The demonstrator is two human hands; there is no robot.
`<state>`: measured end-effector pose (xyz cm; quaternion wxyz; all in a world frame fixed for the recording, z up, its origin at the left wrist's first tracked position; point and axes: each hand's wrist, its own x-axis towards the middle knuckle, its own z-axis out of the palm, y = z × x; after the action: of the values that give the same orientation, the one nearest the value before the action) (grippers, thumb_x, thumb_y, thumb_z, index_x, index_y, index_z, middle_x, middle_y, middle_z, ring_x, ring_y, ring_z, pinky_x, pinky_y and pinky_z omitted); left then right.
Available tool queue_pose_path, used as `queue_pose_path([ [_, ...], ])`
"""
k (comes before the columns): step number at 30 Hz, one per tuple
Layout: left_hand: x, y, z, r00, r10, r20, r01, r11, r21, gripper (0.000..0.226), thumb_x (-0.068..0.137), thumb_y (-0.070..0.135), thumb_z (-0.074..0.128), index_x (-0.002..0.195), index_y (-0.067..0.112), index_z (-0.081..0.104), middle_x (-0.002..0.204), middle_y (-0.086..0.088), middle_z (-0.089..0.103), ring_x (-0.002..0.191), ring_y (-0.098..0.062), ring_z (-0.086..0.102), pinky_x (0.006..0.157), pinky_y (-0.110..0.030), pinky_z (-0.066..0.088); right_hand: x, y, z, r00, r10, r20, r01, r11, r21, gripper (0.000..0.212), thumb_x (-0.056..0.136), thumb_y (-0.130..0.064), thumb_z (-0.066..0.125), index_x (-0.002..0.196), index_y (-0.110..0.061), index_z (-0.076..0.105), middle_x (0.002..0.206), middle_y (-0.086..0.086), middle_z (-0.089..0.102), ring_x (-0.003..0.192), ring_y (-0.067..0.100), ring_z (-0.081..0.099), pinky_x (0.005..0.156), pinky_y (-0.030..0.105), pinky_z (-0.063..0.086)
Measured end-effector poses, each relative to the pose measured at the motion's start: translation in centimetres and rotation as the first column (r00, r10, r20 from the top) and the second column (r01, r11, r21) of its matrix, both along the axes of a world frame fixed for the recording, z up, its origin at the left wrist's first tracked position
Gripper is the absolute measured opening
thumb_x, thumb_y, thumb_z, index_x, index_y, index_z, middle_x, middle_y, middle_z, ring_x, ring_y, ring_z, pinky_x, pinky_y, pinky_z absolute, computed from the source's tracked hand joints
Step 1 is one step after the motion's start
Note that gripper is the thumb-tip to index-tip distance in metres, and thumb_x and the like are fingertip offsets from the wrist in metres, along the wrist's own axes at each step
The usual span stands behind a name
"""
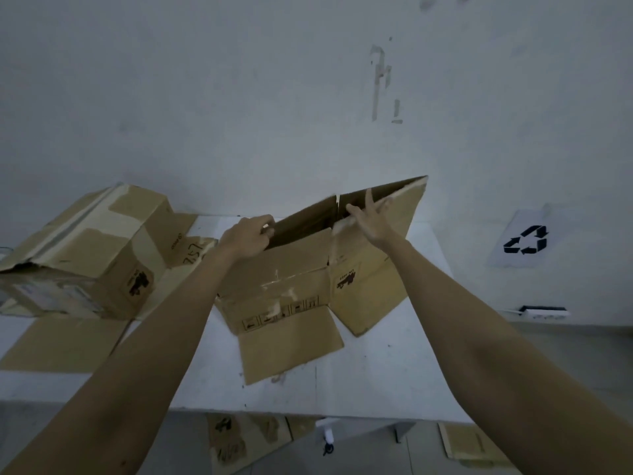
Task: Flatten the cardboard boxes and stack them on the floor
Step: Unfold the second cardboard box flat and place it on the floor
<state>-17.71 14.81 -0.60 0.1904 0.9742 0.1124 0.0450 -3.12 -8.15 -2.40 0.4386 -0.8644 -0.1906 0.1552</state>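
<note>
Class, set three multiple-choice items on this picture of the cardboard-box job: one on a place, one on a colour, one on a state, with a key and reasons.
1. Where does the box being handled stand?
A. on the white table
B. on the floor
C. on a chair

2. What colour is the recycling symbol on the wall sign?
A. green
B. black
C. red

3. How is the left hand on the box?
A. flat on the table
B. hanging idle
C. gripping the box's top edge

Key: 1 A, its lower flaps lie on the tabletop; 2 B, dark arrows on white paper; 3 C, fingers curl over the rim, while the right hand presses open-fingered.
</note>
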Motion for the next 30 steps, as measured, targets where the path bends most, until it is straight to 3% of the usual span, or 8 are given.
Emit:
queue_pose_path([
  [3,-0.5,-1.6,-0.1,1.000,0.012,0.012,-0.012,1.000,0.009,0.055,0.088,0.073,0.034,0.112,0.028,0.054,0.098,0.001,0.064,0.086,-0.019,0.061,0.073,-0.033,0.046,-0.1,-0.1,-1.2,0.992,0.027,0.120,-0.024,0.999,-0.027,0.099,0.081,-0.074,0.047,0.153,-0.032,-0.007,0.152,0.012,-0.037,0.142,0.036,-0.026,0.114,0.057,-0.004],
  [5,-0.7,-2.6,-0.6,1.000,0.002,0.010,-0.004,0.987,0.163,0.061,0.078,0.079,0.047,0.114,0.030,0.048,0.093,0.004,0.062,0.081,-0.017,0.061,0.068,-0.032,0.048,-0.2,-0.2,-1.1,0.968,0.038,0.247,-0.020,0.997,-0.073,0.098,0.083,-0.068,0.051,0.152,-0.032,-0.010,0.150,0.011,-0.041,0.142,0.037,-0.028,0.114,0.063,-0.004],
  [10,-0.1,-2.5,-1.7,1.000,0.004,0.015,-0.010,0.927,0.376,0.056,0.085,0.051,0.063,0.127,0.021,0.040,0.110,-0.004,0.063,0.090,-0.024,0.063,0.067,-0.034,0.048,2.8,-0.3,-1.6,0.912,0.210,0.351,-0.123,0.959,-0.254,0.101,0.077,-0.078,0.047,0.152,-0.038,-0.008,0.155,-0.001,-0.034,0.139,0.038,-0.033,0.108,0.068,-0.015],
  [14,-0.6,-3.0,-2.0,0.999,-0.010,0.042,-0.013,0.858,0.514,0.054,0.093,0.041,0.055,0.138,0.019,0.034,0.110,-0.003,0.063,0.086,-0.026,0.065,0.058,-0.032,0.042,5.9,-0.6,-0.5,0.766,0.401,0.503,-0.033,0.806,-0.591,0.110,0.069,-0.086,0.042,0.151,-0.036,-0.013,0.159,-0.002,-0.022,0.144,0.035,-0.022,0.107,0.071,-0.008],
  [17,-0.8,-3.3,-2.4,0.999,-0.008,0.040,-0.018,0.807,0.590,0.055,0.096,0.039,0.050,0.143,0.020,0.029,0.110,-0.002,0.062,0.080,-0.024,0.065,0.056,-0.031,0.039,7.8,-0.4,0.9,0.742,0.485,0.463,-0.011,0.699,-0.715,0.108,0.072,-0.086,0.038,0.153,-0.032,-0.008,0.163,-0.002,-0.004,0.149,0.029,-0.008,0.107,0.070,-0.008],
  [22,-0.4,-3.2,-1.9,0.998,0.035,0.048,-0.057,0.787,0.614,0.036,0.100,0.027,0.046,0.133,0.018,0.039,0.098,-0.002,0.064,0.070,-0.022,0.060,0.055,-0.030,0.034,8.2,-0.5,1.3,0.684,0.528,0.504,0.037,0.665,-0.746,0.052,0.095,-0.060,0.035,0.127,-0.022,0.050,0.126,0.004,0.056,0.123,0.028,0.049,0.108,0.070,-0.004],
  [27,0.7,-3.7,-1.6,0.991,0.005,0.133,-0.091,0.753,0.652,0.034,0.075,0.001,0.070,0.103,0.016,0.057,0.060,0.001,0.055,0.039,-0.018,0.036,0.037,-0.022,0.024,8.1,-3.5,0.2,0.560,0.524,0.642,0.176,0.682,-0.710,0.021,0.102,-0.029,0.039,0.115,-0.023,0.054,0.108,0.001,0.062,0.104,0.025,0.058,0.111,0.067,0.011],
  [30,2.1,-4.4,-0.2,0.978,-0.071,0.195,-0.095,0.680,0.727,0.045,0.055,0.000,0.080,0.093,0.015,0.060,0.053,0.002,0.049,0.033,-0.017,0.033,0.042,-0.014,0.007,8.2,-5.3,0.8,0.511,0.436,0.741,0.272,0.736,-0.620,0.018,0.100,-0.020,0.046,0.116,-0.021,0.055,0.108,0.004,0.062,0.103,0.028,0.058,0.110,0.065,0.016],
])
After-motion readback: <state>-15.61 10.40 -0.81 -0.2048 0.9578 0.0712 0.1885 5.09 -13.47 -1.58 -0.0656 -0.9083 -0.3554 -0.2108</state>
